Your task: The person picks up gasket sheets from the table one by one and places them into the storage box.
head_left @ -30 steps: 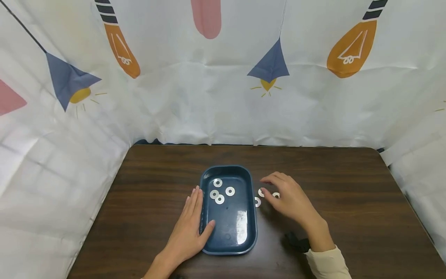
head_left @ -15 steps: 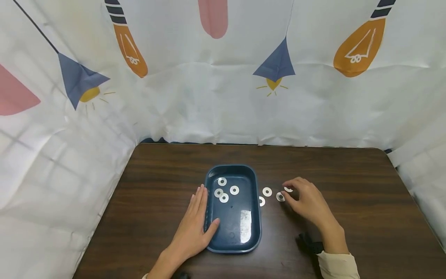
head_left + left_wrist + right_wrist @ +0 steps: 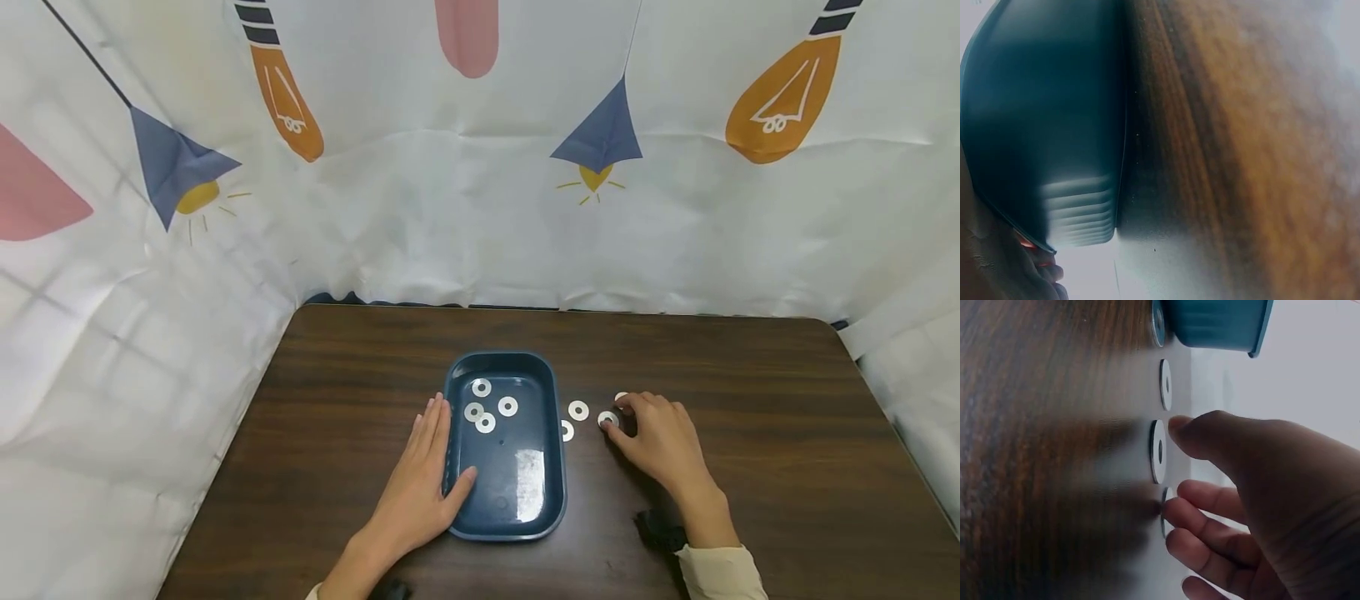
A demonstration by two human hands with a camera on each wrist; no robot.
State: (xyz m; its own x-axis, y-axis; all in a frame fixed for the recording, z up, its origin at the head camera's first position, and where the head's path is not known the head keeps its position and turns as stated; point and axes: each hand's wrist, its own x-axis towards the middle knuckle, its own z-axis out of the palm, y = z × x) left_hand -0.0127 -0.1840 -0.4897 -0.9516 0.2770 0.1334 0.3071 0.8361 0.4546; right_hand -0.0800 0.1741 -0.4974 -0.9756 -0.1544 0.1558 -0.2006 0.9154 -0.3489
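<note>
A blue tray (image 3: pixel 502 492) lies on the table with several flat washers (image 3: pixel 507 407) in its far half. My left hand (image 3: pixel 416 479) rests along the tray's left side, fingers straight, thumb over the rim. To the right of the tray, several more washers (image 3: pixel 578 410) lie on the wood in a loose group. My right hand (image 3: pixel 663 437) is at the right end of this group. Its thumb overlaps one washer (image 3: pixel 1158 451) in the head view, and its fingers partly cover another washer (image 3: pixel 1167 512). Thumb and fingers stand apart, and I see nothing pinched between them.
The dark wooden table (image 3: pixel 810 433) extends on both sides of the tray. A white curtain (image 3: pixel 450 217) printed with lamps and bulbs hangs behind the table and at its sides. A dark wrist-worn device (image 3: pixel 660 531) sits at the right wrist.
My right hand has moved right, from above the washers near the tray to the farther ones, and then slightly lower. The left hand stays on the tray. The head view has shifted slightly.
</note>
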